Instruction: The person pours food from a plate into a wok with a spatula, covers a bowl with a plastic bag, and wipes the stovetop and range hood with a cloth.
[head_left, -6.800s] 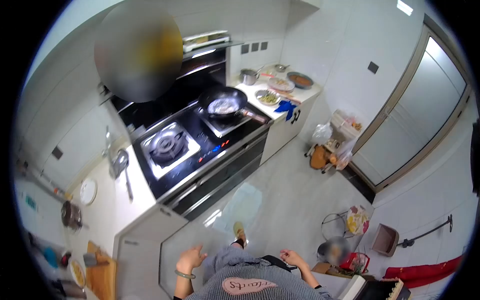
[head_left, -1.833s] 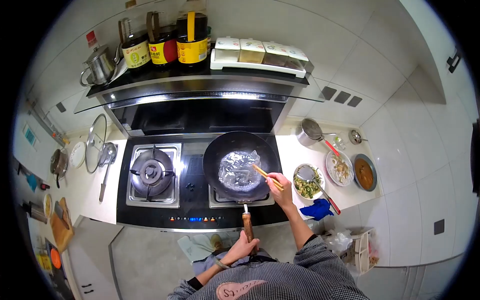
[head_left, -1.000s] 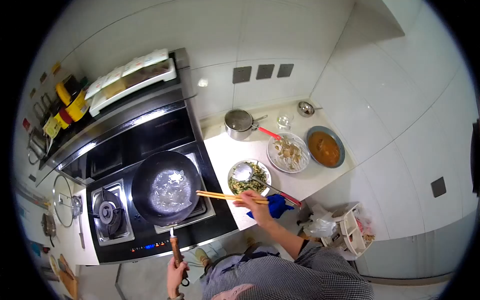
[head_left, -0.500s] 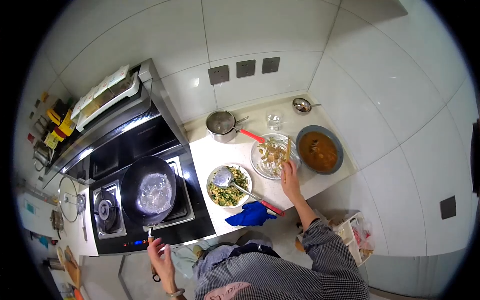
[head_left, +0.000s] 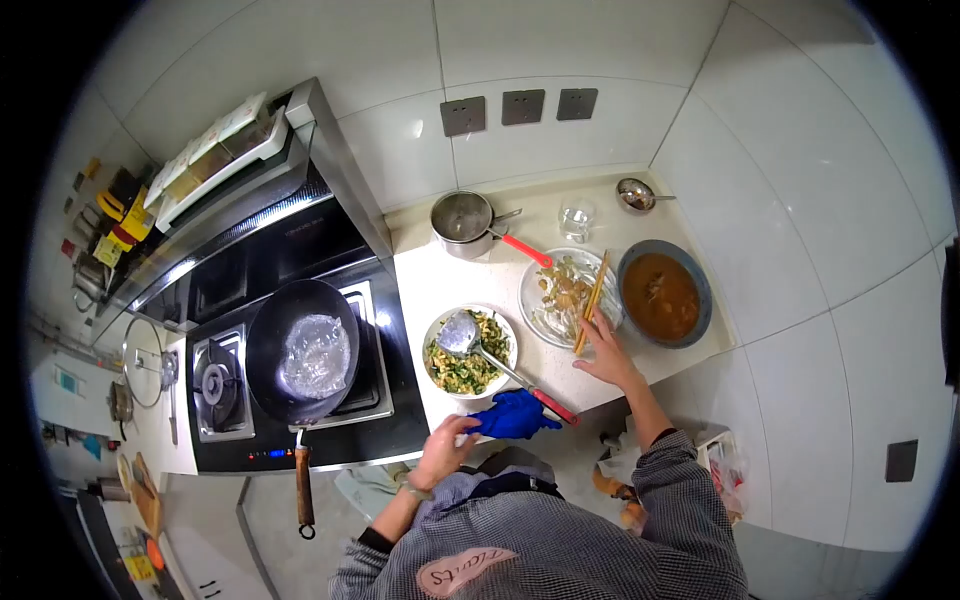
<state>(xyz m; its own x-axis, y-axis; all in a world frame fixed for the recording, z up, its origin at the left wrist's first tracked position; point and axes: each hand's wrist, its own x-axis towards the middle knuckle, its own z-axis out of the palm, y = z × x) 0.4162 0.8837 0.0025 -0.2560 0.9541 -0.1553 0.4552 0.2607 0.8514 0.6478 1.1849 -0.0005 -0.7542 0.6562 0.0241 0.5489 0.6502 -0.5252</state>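
My left hand (head_left: pixel 447 450) is at the counter's front edge, its fingers closed on the left end of a crumpled blue cloth (head_left: pixel 515 414). My right hand (head_left: pixel 608 355) has its fingers apart beside the lower end of a pair of chopsticks (head_left: pixel 595 292). These chopsticks lie across the right side of a plate (head_left: pixel 530 318) with food scraps on it. Behind the cloth, a white bowl (head_left: pixel 428 372) holds chopped greens and egg. A spatula (head_left: pixel 523 380) rests with its blade on that food and its red handle end over the cloth.
A black wok (head_left: pixel 268 345) with a clear shiny patch inside sits on the stove (head_left: pixel 420 440), its wooden handle (head_left: pixel 304 490) jutting forward. Also on the counter are a saucepan (head_left: pixel 462 240), a red-handled utensil (head_left: pixel 527 250), a glass (head_left: pixel 577 222), a ladle (head_left: pixel 636 197) and a grey bowl of brown soup (head_left: pixel 705 300).
My left hand has moved right, from beside the wok handle to the blue cloth. My right hand has lowered the chopsticks onto the plate and opened. The view has shifted slightly.
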